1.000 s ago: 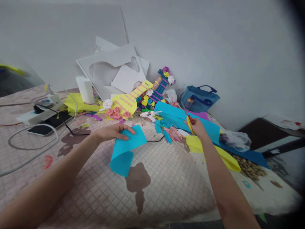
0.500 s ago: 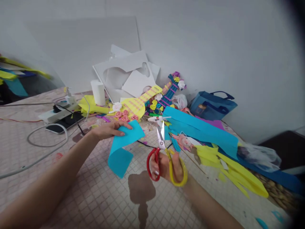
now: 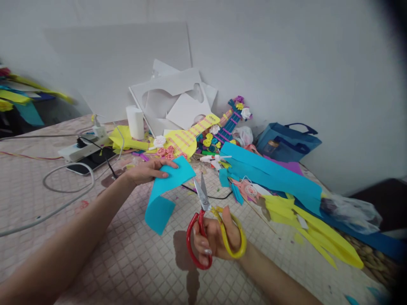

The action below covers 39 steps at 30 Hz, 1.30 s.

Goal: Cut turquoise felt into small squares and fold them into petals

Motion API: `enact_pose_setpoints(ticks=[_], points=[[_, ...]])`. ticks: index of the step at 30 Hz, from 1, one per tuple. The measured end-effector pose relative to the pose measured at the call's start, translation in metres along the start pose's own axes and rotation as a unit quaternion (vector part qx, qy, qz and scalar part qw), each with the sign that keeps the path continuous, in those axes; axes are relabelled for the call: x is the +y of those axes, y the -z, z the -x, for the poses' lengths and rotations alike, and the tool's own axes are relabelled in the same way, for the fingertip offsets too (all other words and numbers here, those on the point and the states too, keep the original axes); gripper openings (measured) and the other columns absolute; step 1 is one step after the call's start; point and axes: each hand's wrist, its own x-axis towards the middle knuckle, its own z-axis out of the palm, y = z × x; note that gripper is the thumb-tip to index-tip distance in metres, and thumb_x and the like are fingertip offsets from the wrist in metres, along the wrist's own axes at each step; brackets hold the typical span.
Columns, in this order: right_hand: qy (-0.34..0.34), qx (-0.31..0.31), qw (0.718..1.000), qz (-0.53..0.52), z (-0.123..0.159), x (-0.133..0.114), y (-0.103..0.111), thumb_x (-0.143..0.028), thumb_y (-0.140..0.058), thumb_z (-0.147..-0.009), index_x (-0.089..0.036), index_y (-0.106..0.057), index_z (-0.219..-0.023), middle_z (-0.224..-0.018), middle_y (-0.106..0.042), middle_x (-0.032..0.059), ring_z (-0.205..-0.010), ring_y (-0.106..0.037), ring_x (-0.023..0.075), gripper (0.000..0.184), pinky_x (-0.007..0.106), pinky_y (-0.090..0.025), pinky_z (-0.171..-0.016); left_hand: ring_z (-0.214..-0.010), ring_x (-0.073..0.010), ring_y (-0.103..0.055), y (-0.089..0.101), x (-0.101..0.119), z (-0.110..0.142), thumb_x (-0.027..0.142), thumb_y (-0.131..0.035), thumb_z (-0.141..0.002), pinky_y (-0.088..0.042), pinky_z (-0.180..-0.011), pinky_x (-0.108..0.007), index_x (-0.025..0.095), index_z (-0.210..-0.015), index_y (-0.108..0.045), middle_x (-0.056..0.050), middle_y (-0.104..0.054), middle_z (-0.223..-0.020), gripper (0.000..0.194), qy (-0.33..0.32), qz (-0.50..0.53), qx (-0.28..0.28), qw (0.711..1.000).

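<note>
My left hand pinches the top edge of a curled blue paper strip and holds it just above the tiled mat. My right hand has its fingers through the handles of scissors with one red and one yellow loop. Their blades point up and left, close to the strip's right edge, apart from it.
Craft clutter fills the back: a yellow paper guitar, white cut boards, a glue gun, blue paper sheets, yellow sheets, a blue bag. A phone, power strip and grey cable lie left.
My right hand took the scissors from the paper pile at the right and brought them down to the front centre, then tilted the blades toward the blue strip. The left hand stayed put.
</note>
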Motion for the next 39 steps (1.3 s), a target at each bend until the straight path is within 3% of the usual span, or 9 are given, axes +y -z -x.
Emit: enact_pose_setpoints(ticks=[12,19,26,39], points=[[0.011,0.000,1.000,0.004,0.000,0.004,0.002,-0.086,-0.026,-0.067,-0.021,-0.061,-0.092,-0.067,-0.042,0.0015,-0.054,-0.037,0.0150,0.078,0.033,-0.039,-0.051,-0.071,-0.0118,-0.064,-0.002,-0.003,0.000,0.016,-0.077,-0.066,-0.051,-0.063,-0.020,0.020,-0.106,-0.064,-0.004,-0.069,-0.089,0.042,0.011,-0.041,-0.019,0.999],[0.035,-0.026,0.999,-0.033,0.000,0.006,-0.006,-0.084,-0.017,-0.071,-0.011,-0.056,-0.097,-0.069,-0.043,0.0013,-0.056,-0.042,0.0126,0.087,0.029,-0.039,-0.050,-0.073,-0.0112,-0.060,-0.006,0.000,0.000,0.020,-0.077,-0.067,-0.047,-0.064,-0.020,0.022,-0.101,-0.067,-0.002,-0.066,-0.098,0.036,0.015,-0.089,-0.025,0.996],[0.036,-0.034,0.999,-0.023,-0.001,0.008,-0.007,-0.084,-0.016,-0.071,-0.011,-0.056,-0.098,-0.069,-0.045,0.0017,-0.056,-0.043,0.0132,0.087,0.029,-0.039,-0.051,-0.075,-0.0119,-0.060,-0.009,0.005,0.001,0.020,-0.074,-0.070,-0.048,-0.066,-0.021,0.024,-0.103,-0.066,-0.002,-0.064,-0.098,0.034,0.016,-0.133,-0.046,0.990],[0.042,-0.026,0.998,-0.037,0.002,0.007,-0.006,-0.082,-0.017,-0.073,-0.012,-0.055,-0.095,-0.066,-0.043,-0.0008,-0.052,-0.040,0.0109,0.082,0.025,-0.037,-0.047,-0.079,-0.0113,-0.057,-0.005,0.013,0.004,0.020,-0.075,-0.069,-0.047,-0.066,-0.019,0.021,-0.100,-0.067,-0.002,-0.062,-0.097,0.032,0.002,-0.184,-0.035,0.982]])
